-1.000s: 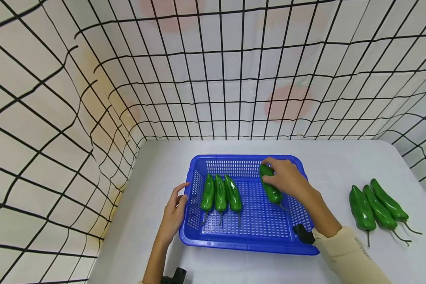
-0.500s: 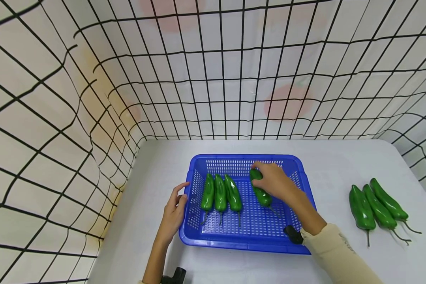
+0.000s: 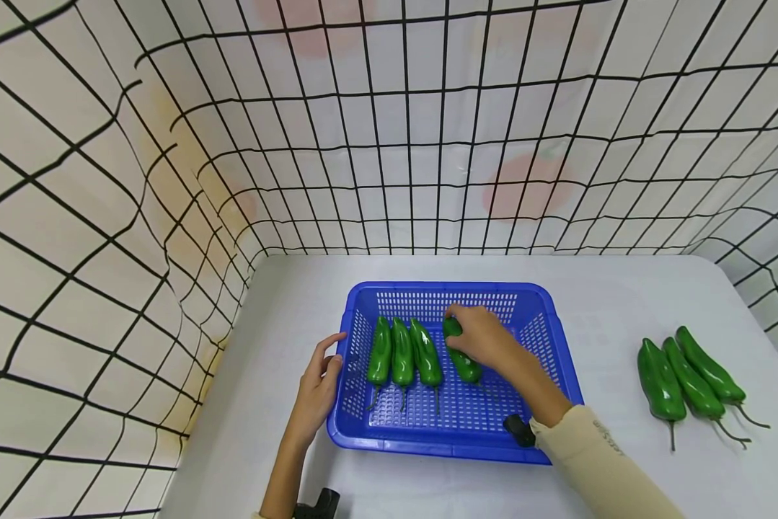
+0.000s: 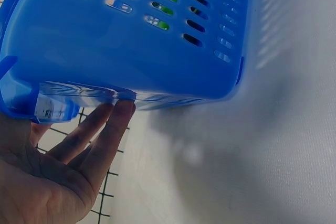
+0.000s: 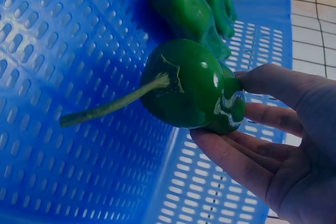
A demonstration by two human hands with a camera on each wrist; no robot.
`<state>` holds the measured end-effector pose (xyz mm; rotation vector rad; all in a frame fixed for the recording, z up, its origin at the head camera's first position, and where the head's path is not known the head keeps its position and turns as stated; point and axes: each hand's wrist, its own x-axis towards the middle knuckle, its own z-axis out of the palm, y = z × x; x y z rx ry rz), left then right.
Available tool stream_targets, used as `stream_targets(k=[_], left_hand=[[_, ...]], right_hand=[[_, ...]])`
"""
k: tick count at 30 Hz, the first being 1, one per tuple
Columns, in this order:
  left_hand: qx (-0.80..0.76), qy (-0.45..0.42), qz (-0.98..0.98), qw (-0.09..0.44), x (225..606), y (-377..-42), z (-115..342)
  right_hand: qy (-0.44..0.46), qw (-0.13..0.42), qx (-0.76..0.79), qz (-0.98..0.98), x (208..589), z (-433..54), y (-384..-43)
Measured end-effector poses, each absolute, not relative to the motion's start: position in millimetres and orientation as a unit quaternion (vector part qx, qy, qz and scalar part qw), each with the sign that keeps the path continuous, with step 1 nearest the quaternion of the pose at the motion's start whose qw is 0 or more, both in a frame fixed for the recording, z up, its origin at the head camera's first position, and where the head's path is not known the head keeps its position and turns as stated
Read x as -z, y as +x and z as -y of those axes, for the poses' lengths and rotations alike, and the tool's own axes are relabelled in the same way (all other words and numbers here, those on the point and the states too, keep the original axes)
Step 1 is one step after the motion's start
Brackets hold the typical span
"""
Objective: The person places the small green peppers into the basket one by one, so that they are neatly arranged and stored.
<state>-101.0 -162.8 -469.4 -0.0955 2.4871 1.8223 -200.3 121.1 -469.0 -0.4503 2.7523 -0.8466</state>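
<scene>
My right hand (image 3: 482, 335) is over the blue basket (image 3: 440, 453), its thumb and fingers pinching a green chili pepper (image 3: 469, 367) by its tip end. In the right wrist view the held pepper (image 5: 181, 85) points its stem toward the camera. To its left, three green peppers (image 3: 403, 353) lie side by side on the basket floor, stems toward me. My left hand (image 3: 317, 389) is at the basket's left side. In the left wrist view its fairly straight fingers (image 4: 107, 135) touch the basket's outer wall; the thumb is hard to see there.
Three more green peppers (image 3: 693, 378) lie grouped on the white table (image 3: 612, 310), right of the basket. Black wire mesh (image 3: 408, 144) over pale sheeting rises behind the table and along both sides. A black wrist device (image 3: 520, 430) sits at my right cuff.
My right hand has moved left across the basket with its pepper, from near the right wall to beside the row of three. The left hand has stayed put.
</scene>
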Motion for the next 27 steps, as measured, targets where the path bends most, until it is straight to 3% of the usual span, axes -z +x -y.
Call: stream_targets(k=[27], left_hand=[[-0.591, -0.031, -0.805, 0.028, 468.4, -101.1, 162.4]], right_hand=[[-0.174, 0.113, 0.239, -0.949, 484.1, -88.3, -202.3]])
